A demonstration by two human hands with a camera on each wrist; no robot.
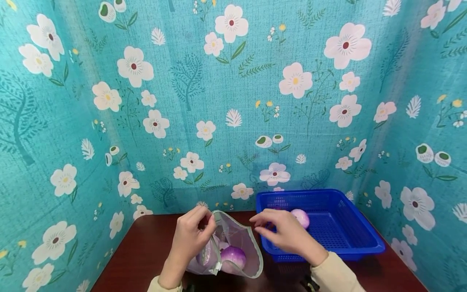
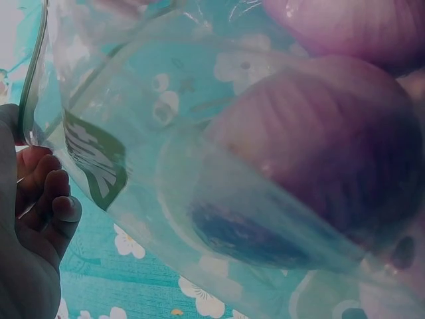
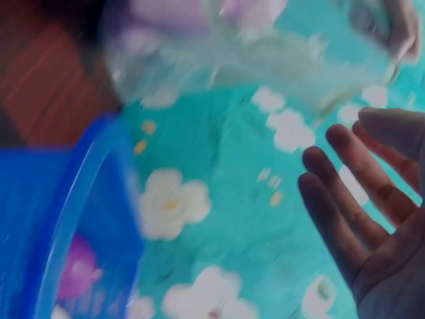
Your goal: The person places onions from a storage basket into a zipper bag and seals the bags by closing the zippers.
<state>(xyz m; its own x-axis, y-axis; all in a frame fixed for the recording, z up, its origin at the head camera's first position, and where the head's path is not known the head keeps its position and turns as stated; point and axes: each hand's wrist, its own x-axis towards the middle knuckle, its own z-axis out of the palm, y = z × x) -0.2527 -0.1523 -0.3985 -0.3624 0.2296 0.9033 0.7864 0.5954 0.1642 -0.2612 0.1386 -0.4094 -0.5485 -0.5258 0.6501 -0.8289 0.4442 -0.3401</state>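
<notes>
My left hand [image 1: 192, 231] pinches the rim of a clear zip bag [image 1: 251, 247] by its top left edge, and the bag's mouth gapes toward the right. Purple onions [image 1: 233, 259] lie inside the bag; two large ones [image 2: 319, 159] show through the plastic in the left wrist view. My right hand [image 1: 282, 231] hovers between the bag and a blue plastic basket [image 1: 365, 243], fingers extended and nothing in them. In the right wrist view its fingers [image 3: 352, 219] are spread apart from the bag. Another onion [image 1: 300, 219] sits in the basket, partly behind the right hand.
The dark red-brown table [image 1: 135, 247] carries the bag at the middle and the basket at the right. A teal flowered cloth [image 1: 233, 101] hangs behind and along both sides. The basket's raised rim [image 1: 262, 198] stands close to the right hand.
</notes>
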